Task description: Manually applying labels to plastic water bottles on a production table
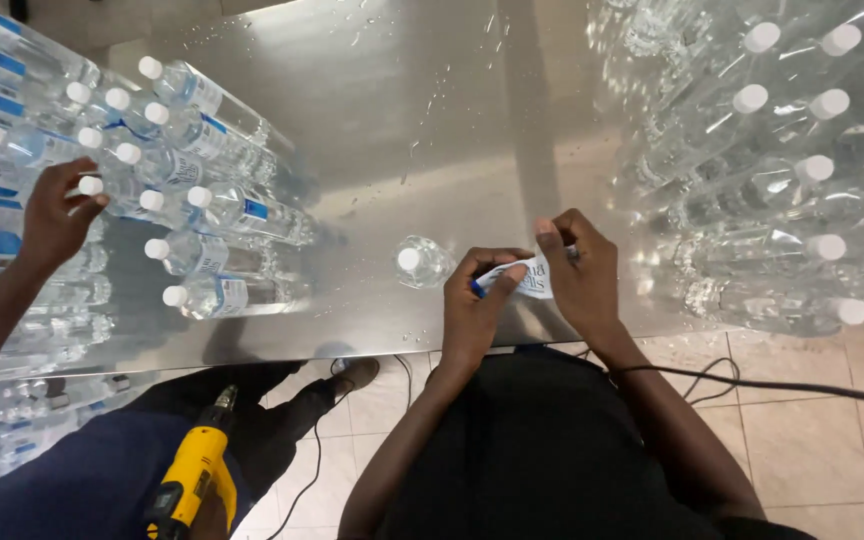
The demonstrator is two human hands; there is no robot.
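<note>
Both your left hand [479,300] and right hand [577,272] pinch a white-and-blue label [524,279] above the counter's [402,120] near edge, right of the upright bottle [419,262]; wrapping it likely follows.

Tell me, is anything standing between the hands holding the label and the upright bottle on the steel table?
Nothing visible does. The left hand and right hand hold the label; the upright bottle stands just beside the left hand, bare table between.

Steel table [402,110], wet. Labelled bottles [222,210] stacked at left, unlabelled bottles [782,170] at right. Yellow drill [192,475] lower left; black cable [752,383] lower right over tiled floor [812,440]
</note>
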